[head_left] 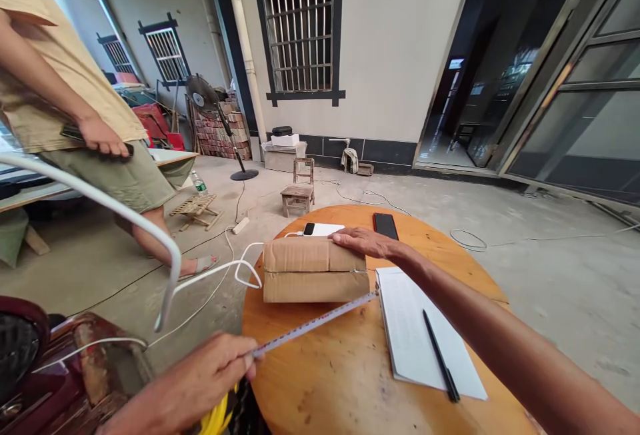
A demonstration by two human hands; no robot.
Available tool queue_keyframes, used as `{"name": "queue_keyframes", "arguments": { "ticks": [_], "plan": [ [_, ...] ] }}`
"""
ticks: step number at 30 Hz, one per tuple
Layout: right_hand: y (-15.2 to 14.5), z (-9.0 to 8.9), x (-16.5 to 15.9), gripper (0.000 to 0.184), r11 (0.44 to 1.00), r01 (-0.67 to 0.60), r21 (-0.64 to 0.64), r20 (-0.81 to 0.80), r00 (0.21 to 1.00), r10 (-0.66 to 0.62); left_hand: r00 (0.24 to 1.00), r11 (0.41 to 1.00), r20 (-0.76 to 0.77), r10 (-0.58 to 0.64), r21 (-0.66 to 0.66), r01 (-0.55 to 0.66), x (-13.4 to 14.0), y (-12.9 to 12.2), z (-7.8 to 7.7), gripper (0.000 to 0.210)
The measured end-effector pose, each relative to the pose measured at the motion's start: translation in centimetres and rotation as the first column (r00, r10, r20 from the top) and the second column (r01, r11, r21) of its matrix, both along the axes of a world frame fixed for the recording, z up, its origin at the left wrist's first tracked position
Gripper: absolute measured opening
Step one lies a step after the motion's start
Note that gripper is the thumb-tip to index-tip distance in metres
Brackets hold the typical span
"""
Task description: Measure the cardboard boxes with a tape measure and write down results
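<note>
My left hand [227, 365] is closed around a white tape measure [315, 322], whose blade stretches to the right in front of the box, its end close to the paper's corner. A brown cardboard box [315, 287] lies on the round wooden table [345, 368]. My right hand [365, 242] rests on the box's top right edge with its fingers stretched out. Below my left hand shows something yellow and black [217, 418], partly hidden. Beside the box, white paper [425, 335] lies with a black pen [440, 355] on it.
Behind the box are a white device [323, 229] with a cable and a dark phone [385, 226]. A person [95, 122] stands at the left holding a dark object. A small wooden chair [299, 188], a standing fan [220, 122] and cables [470, 242] are on the floor.
</note>
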State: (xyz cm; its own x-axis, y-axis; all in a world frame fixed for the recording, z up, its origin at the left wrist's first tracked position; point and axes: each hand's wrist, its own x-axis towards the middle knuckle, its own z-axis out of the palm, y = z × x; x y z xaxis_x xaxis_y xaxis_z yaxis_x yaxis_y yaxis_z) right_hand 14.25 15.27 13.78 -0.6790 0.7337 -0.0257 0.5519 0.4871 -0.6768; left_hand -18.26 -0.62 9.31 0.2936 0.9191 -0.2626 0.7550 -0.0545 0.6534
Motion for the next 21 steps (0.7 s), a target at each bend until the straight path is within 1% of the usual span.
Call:
{"name": "queue_keyframes", "arguments": {
  "ticks": [2,4,8,11,13,15,21],
  "plan": [
    [-0.3,0.0,0.0,0.06,1.0,0.004,0.011,-0.004,1.0,-0.004,0.994,0.996,-0.066,-0.084,0.022,0.086,0.9,1.5,1.5,0.031],
    [-0.4,-0.1,0.1,0.06,1.0,0.016,0.015,-0.01,1.0,-0.016,0.986,0.99,-0.093,-0.139,-0.008,0.139,1.5,2.6,2.6,0.033],
    [-0.3,-0.5,0.1,0.058,1.0,0.017,0.012,-0.02,1.0,-0.017,0.98,0.98,-0.092,-0.177,-0.106,0.168,1.4,4.0,3.6,0.037],
    [-0.3,-0.7,0.1,0.057,1.0,0.015,0.014,-0.038,0.999,-0.014,0.967,0.965,-0.127,-0.222,-0.169,0.2,0.8,4.7,4.2,0.038],
    [-0.3,-0.7,0.0,0.056,1.0,0.016,0.014,-0.047,0.999,-0.016,0.955,0.954,-0.136,-0.265,-0.18,0.239,0.5,5.4,4.5,0.038],
    [-0.4,-0.7,0.0,0.055,1.0,0.008,0.018,-0.054,0.999,-0.007,0.949,0.95,-0.138,-0.283,-0.172,0.259,0.3,6.2,4.6,0.036],
    [-0.6,-0.7,0.0,0.052,0.999,-0.009,0.041,-0.051,0.999,0.011,0.944,0.943,-0.123,-0.307,-0.17,0.285,-0.3,9.0,3.9,0.029]
  ]
}}
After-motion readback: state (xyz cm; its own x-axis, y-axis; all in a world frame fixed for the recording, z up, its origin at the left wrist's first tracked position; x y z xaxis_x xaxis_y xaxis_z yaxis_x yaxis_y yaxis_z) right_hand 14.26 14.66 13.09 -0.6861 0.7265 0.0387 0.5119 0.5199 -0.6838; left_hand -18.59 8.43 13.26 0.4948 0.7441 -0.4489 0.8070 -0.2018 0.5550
